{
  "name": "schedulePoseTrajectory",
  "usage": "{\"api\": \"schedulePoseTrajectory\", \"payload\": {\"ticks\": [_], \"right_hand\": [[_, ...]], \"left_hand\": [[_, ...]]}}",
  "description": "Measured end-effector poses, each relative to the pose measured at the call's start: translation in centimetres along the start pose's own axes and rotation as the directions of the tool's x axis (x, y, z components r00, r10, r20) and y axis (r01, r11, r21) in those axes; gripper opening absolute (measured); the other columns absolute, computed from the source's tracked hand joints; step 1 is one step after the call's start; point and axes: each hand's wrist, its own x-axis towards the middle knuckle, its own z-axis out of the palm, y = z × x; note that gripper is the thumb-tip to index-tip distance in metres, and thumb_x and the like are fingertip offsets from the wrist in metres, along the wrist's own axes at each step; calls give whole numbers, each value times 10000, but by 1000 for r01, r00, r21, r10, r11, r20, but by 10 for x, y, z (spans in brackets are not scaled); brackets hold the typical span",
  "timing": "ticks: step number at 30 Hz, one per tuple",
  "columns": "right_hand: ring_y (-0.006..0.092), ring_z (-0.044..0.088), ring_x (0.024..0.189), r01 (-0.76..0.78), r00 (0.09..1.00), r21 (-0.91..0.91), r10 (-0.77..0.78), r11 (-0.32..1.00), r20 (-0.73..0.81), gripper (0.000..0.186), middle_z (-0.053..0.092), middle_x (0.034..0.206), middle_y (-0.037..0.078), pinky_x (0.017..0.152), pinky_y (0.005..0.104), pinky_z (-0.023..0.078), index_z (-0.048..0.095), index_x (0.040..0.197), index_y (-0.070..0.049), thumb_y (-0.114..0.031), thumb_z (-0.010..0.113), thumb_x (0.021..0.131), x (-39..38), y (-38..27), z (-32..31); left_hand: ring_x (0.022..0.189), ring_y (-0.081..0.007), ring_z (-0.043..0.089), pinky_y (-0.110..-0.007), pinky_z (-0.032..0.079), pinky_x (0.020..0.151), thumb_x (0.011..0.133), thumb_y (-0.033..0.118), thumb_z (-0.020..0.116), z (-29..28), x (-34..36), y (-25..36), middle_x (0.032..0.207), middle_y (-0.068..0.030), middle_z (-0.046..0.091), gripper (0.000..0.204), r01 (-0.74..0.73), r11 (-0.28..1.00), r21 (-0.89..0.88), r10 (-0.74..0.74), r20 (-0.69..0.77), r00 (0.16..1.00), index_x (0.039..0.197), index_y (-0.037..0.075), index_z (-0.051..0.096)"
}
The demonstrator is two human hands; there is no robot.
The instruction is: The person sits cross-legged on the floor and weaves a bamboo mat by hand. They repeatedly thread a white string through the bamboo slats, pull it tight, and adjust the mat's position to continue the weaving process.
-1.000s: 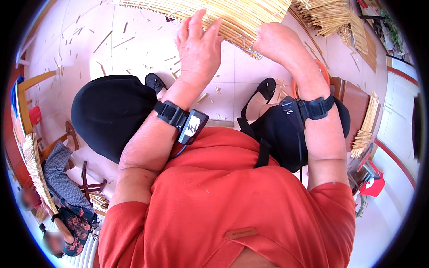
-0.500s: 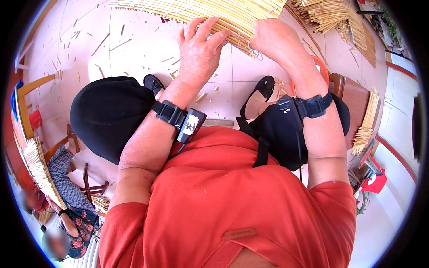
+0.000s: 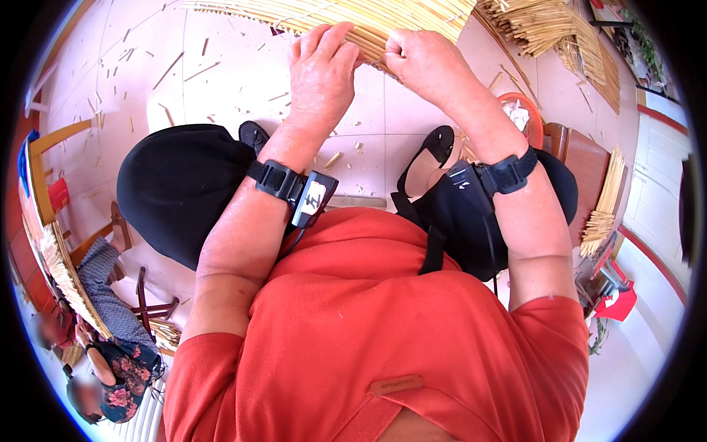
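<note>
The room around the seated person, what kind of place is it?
Probably a straw or reed weaving workshop: a woven mat under both hands, stacked reed bundles, and cut bits strewn on the tiled floor.

Orange basin [image 3: 532, 118] right; wooden chair [image 3: 46, 169] left; straw bundles [image 3: 545, 22] top right; straw scraps [image 3: 169, 70] on floor.

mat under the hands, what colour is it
Pale straw yellow: the mat of thin reeds, clearest at the top of the head view.

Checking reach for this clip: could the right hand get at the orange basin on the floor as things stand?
Probably yes: the orange basin sits uncovered just beside the right forearm, though the right hand is busy at the straw mat.
</note>
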Motion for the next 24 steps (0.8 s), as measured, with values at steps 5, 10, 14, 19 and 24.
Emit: {"api": "schedulePoseTrajectory", "payload": {"ticks": [5, 10, 14, 19, 24], "right_hand": [[272, 620, 631, -42, 997, 271, 59, 962, -55, 170, 633, 695, 143, 629, 379, 500, 649, 826, -43, -201, 586, 821, 3, 8, -3], [126, 559, 569, -59, 979, 504, 148, 862, -138, 164, 597, 690, 84, 560, 279, 449, 646, 887, -52, -201, 612, 828, 1, 6, -19], [111, 594, 632, 97, 992, 712, -12, 696, -123, 120, 635, 705, 54, 589, 233, 482, 660, 955, -2, -52, 595, 867, -3, -28, -60], [61, 548, 575, 38, 996, 750, -83, 661, 23, 121, 621, 674, 24, 529, 203, 439, 684, 915, 4, -87, 610, 885, -18, -50, -104], [59, 545, 561, 21, 996, 755, -77, 655, 38, 190, 612, 654, 10, 515, 191, 432, 680, 888, 12, -151, 590, 923, -29, -35, -124]], "left_hand": [[1162, -268, 475, -405, 354, 941, 808, 61, 651, -3, -1, -6, 1221, -47, 560, 66, 42, 998, 41, -42, 1, 999, 838, 98, 605], [1168, -235, 465, -415, 368, 965, 874, 90, 588, -54, 27, -9, 1214, -64, 539, 53, -92, 928, 361, 125, -68, 990, 925, 94, 603], [1150, -337, 477, -454, 362, 977, 796, 45, 579, -81, 64, 13, 1209, -179, 549, 57, -212, 975, 73, 220, -481, 849, 763, 3, 558], [1164, -363, 470, -450, 356, 999, 776, 40, 598, -109, 71, 31, 1211, -194, 544, 62, -263, 935, 238, 328, -297, 897, 765, 8, 546], [1192, -316, 468, -377, 368, 1005, 845, 37, 577, -104, 70, 49, 1227, -182, 540, 180, -56, 932, -358, -23, -215, 976, 1018, 11, 533]]}}
